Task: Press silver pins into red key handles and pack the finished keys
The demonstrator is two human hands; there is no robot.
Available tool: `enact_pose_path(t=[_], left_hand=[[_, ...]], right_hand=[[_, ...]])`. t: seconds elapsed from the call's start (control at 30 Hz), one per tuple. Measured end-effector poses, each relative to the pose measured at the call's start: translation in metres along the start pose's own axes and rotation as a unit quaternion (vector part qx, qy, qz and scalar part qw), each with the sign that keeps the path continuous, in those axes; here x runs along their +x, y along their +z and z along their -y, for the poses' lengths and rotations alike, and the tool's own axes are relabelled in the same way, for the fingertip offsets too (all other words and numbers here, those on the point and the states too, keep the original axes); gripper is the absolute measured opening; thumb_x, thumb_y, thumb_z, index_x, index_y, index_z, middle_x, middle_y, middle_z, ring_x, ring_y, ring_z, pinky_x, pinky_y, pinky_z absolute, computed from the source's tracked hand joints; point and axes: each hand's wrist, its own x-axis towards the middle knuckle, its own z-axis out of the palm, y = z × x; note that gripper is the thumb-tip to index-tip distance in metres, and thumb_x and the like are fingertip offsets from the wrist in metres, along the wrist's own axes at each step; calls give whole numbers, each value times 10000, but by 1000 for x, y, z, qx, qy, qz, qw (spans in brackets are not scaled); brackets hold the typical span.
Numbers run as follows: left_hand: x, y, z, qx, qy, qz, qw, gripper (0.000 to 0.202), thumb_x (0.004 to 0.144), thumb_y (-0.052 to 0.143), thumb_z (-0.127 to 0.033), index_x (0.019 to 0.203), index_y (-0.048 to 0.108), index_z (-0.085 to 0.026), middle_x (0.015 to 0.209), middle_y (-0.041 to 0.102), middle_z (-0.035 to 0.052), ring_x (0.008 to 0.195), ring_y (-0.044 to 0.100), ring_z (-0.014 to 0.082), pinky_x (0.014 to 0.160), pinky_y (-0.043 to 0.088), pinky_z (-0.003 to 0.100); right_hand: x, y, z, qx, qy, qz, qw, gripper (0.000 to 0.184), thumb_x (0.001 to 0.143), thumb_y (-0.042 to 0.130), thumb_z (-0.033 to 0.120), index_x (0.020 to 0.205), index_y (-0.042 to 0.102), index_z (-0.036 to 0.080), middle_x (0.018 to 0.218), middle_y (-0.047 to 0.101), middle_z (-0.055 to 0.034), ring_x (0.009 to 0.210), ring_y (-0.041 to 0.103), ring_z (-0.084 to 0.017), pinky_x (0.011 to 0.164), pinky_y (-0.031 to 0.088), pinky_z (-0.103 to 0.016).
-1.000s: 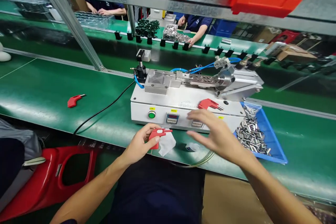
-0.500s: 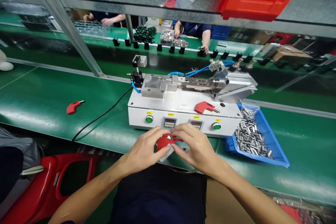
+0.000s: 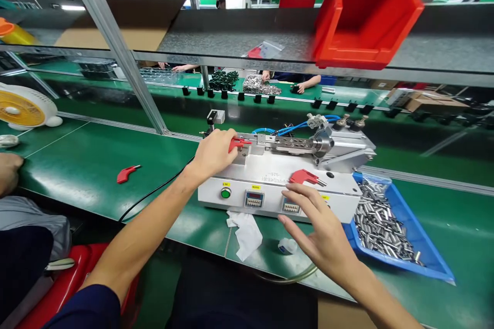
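My left hand (image 3: 214, 154) grips a red plastic handle-shaped part (image 3: 233, 143) at the metal fixture (image 3: 241, 157) on the left of the white bench machine (image 3: 266, 167). My fingers hide much of that part. My right hand (image 3: 316, 226) hangs in front of the machine's right side, holding nothing, fingers apart. Just beyond its fingertips, a similar red part (image 3: 303, 177) with metal pins lies on the machine top. Another red part with a pin (image 3: 126, 174) rests on the green bench to the left. Below the machine lie a crumpled white tissue (image 3: 247, 234) and a small clear container (image 3: 287, 245).
A blue tray (image 3: 432, 259) of metal sleeves (image 3: 382, 221) stands right of the machine. Overhead, a shelf carries a red bin (image 3: 363, 56). At far left are a fan (image 3: 23, 108) and another person's hand (image 3: 10, 169). Co-workers' hands show across the bench.
My left hand has moved up and left to the fixture with the red part. My right hand has let go and opened, moving right. The tissue now lies on the bench. The view has tilted up.
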Motion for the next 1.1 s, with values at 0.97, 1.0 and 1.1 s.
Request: enact_pose_path(t=[0.97,1.0,1.1], left_hand=[[-12,37,33,-84,104,-147,980,264,1022,502,-314,1057,717,-165,1103,742,120,1022,626,314,916,508,454],[-15,38,34,-89,116,-150,978,277,1027,495,-316,1089,714,-158,1121,741,126,1035,631,317,926,507,458],[-34,44,35,-72,155,-174,970,300,1026,515,-303,1212,678,-134,1229,709,158,1123,622,335,949,495,465]], right_hand=[[-49,-5,-64,-134,120,-18,984,204,1007,518,263,1125,680,223,1054,680,-123,998,684,-282,824,582,-399],[-51,-5,-67,-149,128,-10,980,207,1003,515,261,1121,681,224,1048,677,-122,989,681,-284,811,579,-398],[-55,-6,-70,-165,141,12,976,217,1001,493,256,1113,676,224,1049,668,-118,947,685,-272,736,570,-360]])
